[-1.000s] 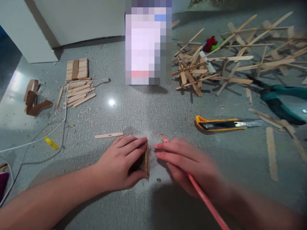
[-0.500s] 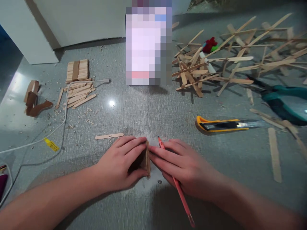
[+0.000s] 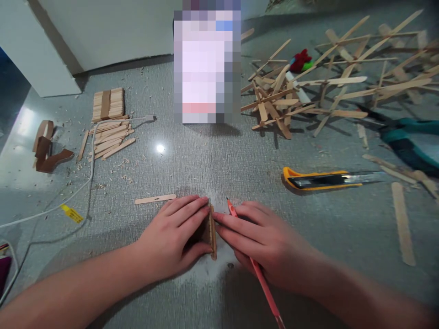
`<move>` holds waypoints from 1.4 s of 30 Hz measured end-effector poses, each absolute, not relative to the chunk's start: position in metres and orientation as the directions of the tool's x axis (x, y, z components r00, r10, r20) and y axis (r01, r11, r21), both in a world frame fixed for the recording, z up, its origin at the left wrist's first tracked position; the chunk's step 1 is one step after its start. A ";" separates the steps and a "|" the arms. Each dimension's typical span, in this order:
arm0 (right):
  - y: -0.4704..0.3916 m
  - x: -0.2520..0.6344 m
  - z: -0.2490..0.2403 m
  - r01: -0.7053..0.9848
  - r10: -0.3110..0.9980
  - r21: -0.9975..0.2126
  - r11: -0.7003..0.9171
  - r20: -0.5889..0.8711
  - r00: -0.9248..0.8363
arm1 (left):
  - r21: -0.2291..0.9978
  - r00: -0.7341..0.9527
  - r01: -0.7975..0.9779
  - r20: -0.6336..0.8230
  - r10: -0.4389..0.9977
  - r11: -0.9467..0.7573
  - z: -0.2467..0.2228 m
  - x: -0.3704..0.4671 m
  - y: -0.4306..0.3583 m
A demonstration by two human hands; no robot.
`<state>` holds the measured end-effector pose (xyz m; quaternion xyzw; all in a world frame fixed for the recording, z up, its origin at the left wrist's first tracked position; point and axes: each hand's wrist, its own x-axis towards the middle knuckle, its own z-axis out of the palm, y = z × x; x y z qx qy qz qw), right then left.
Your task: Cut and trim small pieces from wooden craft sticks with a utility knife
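Observation:
My left hand [image 3: 178, 228] is closed round a short stack of popsicle sticks [image 3: 213, 235] standing on edge on the grey surface, its fingers at the far end and its thumb at the near end. My right hand [image 3: 260, 240] grips a red pencil [image 3: 263, 283], which passes between its fingers with the tip pointing away from me. The right fingertips press or rest against the right side of the stack. A single popsicle stick [image 3: 156, 199] with a small dark mark lies just beyond my left hand.
A yellow utility knife [image 3: 320, 179] lies at right, blade out, near teal-handled pliers [image 3: 406, 137]. Behind are joined popsicle sticks [image 3: 274, 103]. At left are a banded stick bundle [image 3: 116, 103], loose sticks [image 3: 111, 137], a white cable [image 3: 92, 160] and brown paper strips [image 3: 46, 148]. A blurred-out object [image 3: 202, 73] stands ahead.
The view has shifted slightly. Both hands keep their hold, and the stack's near end shows a little lower. My right fingertips sit slightly lower along it.

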<state>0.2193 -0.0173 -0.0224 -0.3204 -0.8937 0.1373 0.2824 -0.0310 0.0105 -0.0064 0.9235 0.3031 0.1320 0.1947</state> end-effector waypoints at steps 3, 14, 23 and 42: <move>-0.018 0.220 -0.023 0.496 0.655 -0.434 0.752 0.406 -0.637 | 0.442 0.784 0.503 0.128 0.608 -0.742 -0.005 -0.030 0.011; -0.020 0.224 -0.022 0.498 0.690 -0.484 0.719 0.415 -0.593 | 0.436 0.783 0.512 0.117 0.611 -0.740 -0.002 -0.030 0.012; -0.020 0.223 -0.023 0.495 0.632 -0.398 0.772 0.403 -0.662 | 0.473 0.772 0.512 0.113 0.626 -0.717 -0.005 -0.031 0.012; -0.017 0.224 -0.027 0.489 0.643 -0.425 0.762 0.406 -0.649 | 0.485 0.769 0.500 0.133 0.625 -0.718 -0.007 -0.032 0.013</move>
